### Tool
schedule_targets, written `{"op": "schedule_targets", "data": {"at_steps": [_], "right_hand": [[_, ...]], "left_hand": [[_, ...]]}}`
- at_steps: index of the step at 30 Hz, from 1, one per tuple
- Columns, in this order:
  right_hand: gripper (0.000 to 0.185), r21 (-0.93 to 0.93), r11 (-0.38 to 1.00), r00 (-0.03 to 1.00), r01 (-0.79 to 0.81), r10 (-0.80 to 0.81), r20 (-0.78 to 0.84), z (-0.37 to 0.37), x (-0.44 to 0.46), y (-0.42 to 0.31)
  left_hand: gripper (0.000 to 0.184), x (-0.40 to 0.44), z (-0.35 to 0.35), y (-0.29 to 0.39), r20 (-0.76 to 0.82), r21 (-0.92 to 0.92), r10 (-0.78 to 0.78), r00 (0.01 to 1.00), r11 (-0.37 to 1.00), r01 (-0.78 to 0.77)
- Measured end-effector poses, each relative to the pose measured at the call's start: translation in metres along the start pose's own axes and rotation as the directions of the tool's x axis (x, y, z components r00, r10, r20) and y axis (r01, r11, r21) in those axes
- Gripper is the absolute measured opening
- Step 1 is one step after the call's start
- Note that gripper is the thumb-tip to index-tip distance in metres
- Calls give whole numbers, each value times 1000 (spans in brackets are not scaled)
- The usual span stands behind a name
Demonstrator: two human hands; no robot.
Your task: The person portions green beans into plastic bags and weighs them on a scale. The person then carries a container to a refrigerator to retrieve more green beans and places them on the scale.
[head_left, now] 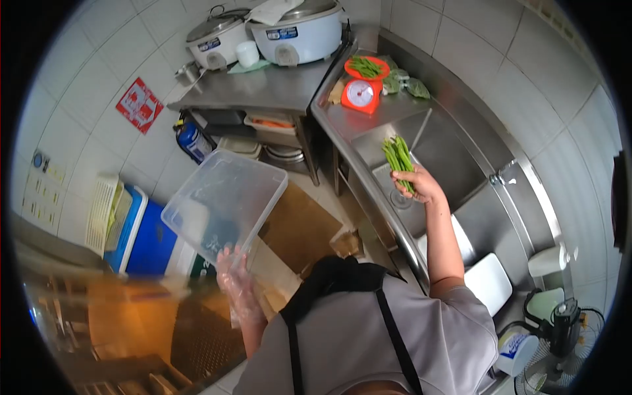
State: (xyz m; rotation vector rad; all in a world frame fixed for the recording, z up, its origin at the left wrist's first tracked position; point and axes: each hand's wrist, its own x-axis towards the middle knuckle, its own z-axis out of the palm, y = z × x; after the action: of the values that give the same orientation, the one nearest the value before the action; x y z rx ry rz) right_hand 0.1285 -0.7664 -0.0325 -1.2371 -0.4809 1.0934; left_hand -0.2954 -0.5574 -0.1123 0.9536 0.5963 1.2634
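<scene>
My left hand, in a thin clear plastic glove, grips the near edge of a clear rectangular plastic container, held out over the floor. In my bare right hand is a bunch of slim green vegetable stalks; whether they are beans or asparagus I cannot tell. The fingers wrap round the lower part of the bunch, above the left side of the metal sink. Beyond it stands an orange kitchen scale, with more green stalks on its round pan.
Bagged greens lie beside the scale. Two large rice cookers stand on a steel table at the back. A blue fire extinguisher and stacked bins are at left. A white board and fan are at right.
</scene>
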Motion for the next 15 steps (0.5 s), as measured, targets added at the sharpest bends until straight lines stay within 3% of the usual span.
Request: {"op": "schedule_targets", "data": {"at_steps": [1,2,3,6,10,11,14,15], "right_hand": [[15,-29,998,998,57,-57,0,-11,26,-13],[17,-81,996,999,33,-35,-19,-23,50,-31],[17,-127,987,992,103,-111,-62,-25,74,-48],[13,-250,948,968,199,-229,-98,-48,153,-99],[17,-552,814,894,183,-371,-250,-79,265,-143],[26,-650,756,886,77,-351,-303,-100,296,-149],[37,-902,431,724,-38,-609,-322,-121,359,-148],[44,-919,352,734,-180,-573,-363,-119,370,-153]], "left_hand": [[66,15,10,5,-28,-41,-15,999,999,14],[68,31,21,9,-149,-79,-77,986,995,66],[69,47,40,17,-267,-129,-138,954,986,107],[72,93,64,26,-282,-163,-169,945,979,126],[76,166,58,19,-98,-173,-129,987,979,111],[74,191,47,11,49,-218,-122,991,967,129],[74,248,71,11,118,-197,-165,979,963,186],[70,269,65,7,261,-266,-158,952,937,228]]}}
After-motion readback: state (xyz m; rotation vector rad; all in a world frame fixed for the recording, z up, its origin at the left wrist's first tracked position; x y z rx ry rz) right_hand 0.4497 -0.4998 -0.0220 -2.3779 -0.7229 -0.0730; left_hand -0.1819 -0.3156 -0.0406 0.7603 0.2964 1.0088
